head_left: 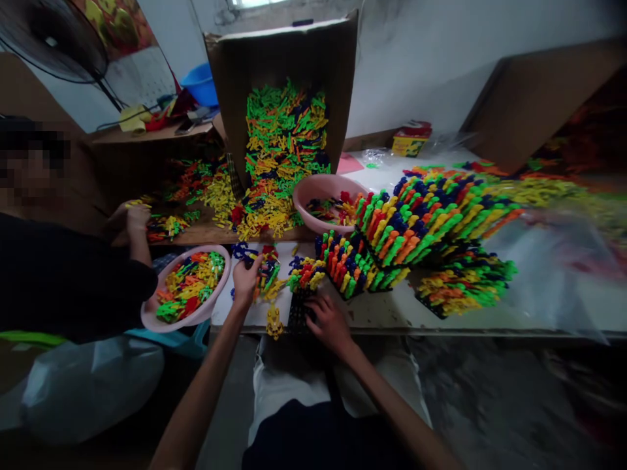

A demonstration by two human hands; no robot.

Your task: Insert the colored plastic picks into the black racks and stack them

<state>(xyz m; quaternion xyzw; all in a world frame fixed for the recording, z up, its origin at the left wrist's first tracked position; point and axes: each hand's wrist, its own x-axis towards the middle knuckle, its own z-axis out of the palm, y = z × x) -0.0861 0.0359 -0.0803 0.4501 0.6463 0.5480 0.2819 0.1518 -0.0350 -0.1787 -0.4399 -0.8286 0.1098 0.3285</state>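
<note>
My left hand (246, 282) is over a small loose pile of colored plastic figures (269, 277) on the white tabletop. Its thumb and forefinger are pinched together beside a dark blue figure; what they hold is not clear. At the right side of a black tray with holes (297, 314), my right hand (332, 324) has its fingers curled, with something dark by the thumb that I cannot make out. Figures in several colors (307, 273) stand in rows at the tray's far end. A yellow figure (275, 321) lies near the table edge, left of the tray.
Filled racks of upright figures (416, 219) stand to the right. A pink basin (306, 202) is behind the tray; another pink basin (223, 287), full of figures, is at left. An open carton (345, 85) spills figures forward. A co-worker's hand (138, 219) handles yellow pieces.
</note>
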